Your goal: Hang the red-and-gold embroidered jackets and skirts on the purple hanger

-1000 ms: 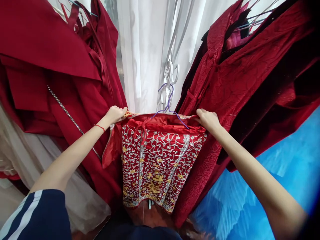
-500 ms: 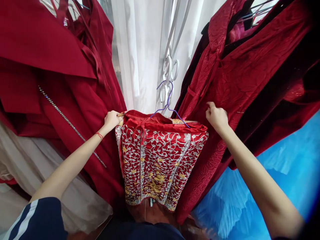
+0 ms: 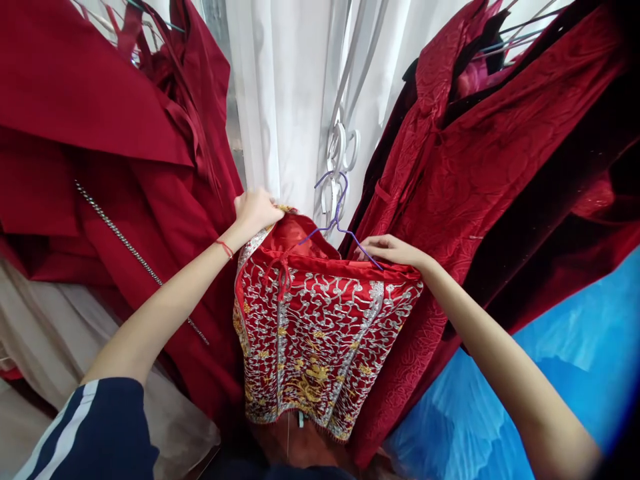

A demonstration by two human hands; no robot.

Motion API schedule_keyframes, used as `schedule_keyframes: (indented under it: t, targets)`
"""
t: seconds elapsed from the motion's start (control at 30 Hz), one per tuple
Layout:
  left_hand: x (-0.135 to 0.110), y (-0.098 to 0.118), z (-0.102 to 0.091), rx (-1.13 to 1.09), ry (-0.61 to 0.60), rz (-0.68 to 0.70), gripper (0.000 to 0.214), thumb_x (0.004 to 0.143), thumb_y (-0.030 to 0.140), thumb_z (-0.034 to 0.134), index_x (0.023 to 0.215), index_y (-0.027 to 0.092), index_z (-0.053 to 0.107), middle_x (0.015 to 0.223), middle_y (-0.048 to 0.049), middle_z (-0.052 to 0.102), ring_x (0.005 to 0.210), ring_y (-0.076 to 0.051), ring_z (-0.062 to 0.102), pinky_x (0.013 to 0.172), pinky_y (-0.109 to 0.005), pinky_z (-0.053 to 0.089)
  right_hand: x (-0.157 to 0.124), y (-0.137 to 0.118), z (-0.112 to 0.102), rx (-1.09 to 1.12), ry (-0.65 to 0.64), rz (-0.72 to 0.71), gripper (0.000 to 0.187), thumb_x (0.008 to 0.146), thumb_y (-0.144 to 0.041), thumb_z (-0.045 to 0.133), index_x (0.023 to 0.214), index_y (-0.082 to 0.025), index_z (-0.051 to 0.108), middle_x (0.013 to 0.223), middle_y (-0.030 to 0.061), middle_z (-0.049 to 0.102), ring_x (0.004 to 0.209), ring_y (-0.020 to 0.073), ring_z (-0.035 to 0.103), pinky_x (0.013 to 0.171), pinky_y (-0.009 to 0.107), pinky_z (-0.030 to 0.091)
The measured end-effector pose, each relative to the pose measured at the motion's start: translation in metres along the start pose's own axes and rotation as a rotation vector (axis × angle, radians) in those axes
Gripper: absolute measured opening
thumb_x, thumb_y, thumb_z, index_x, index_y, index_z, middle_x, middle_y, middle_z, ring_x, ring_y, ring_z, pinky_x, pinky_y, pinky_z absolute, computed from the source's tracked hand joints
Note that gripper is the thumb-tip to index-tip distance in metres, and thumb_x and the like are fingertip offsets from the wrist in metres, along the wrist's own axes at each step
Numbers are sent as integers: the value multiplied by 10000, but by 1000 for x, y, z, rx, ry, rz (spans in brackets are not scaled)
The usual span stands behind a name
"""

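Observation:
A red embroidered skirt (image 3: 320, 333) with silver scrollwork and gold motifs hangs from a purple wire hanger (image 3: 336, 217). Its red tie dangles at the front of the waistband. At the upper left, my left hand (image 3: 257, 212) is closed on the skirt's back waist edge, raising it so the red lining shows. My right hand (image 3: 387, 250) is at the back waistband on the right, behind the hanger's right arm. Its fingers are bent together on the edge; the fingertips are partly hidden. The hanger's hook is by a white scrolled metal stand (image 3: 337, 143).
Dark red gowns (image 3: 125, 147) hang on the left, one with a glittering trim, above a pale skirt (image 3: 75, 320). On the right hang patterned red and velvet dresses (image 3: 480, 153). A bright blue ruffled gown (image 3: 500, 400) lies lower right. White curtains (image 3: 280, 80) are behind.
My left hand has moved up and right, lifting the skirt's back waist edge. My right hand has come left from beside the skirt to its waistband.

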State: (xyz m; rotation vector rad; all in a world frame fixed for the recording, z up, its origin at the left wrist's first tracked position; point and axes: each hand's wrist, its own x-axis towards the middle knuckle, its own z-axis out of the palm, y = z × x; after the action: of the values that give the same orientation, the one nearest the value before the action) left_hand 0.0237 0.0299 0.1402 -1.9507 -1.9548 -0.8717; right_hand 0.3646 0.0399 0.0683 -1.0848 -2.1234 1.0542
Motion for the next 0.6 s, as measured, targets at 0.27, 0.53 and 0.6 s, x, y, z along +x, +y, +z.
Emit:
schedule_keyframes:
  t: [0.27,0.53,0.6]
  targets:
    - [36,48,-9,-5,110,123,340,726,316,609,954,72,674,847,-135,626,1032,-332,585,797,-404,412,42,-46,5,-268,-12,-38,485,629,-549,782,933,-180,703,843,43,711,767,172,625,736,291,487]
    - [30,24,-18,70,77,163,266,681,306,633,872,140,714,822,-110,648,981,-343,589,798,-425,413,59,-28,21,-568,279,-90,135,788,-258,571,743,-173,665,697,27,670,707,172,594,701,272,429]
    - [24,13,-22,103,49,173,253,660,319,646,849,171,729,826,-94,668,970,-346,596,813,-429,412,59,-24,22,-528,490,-122,200,827,-210,474,876,-172,664,863,76,714,819,199,629,768,288,450]
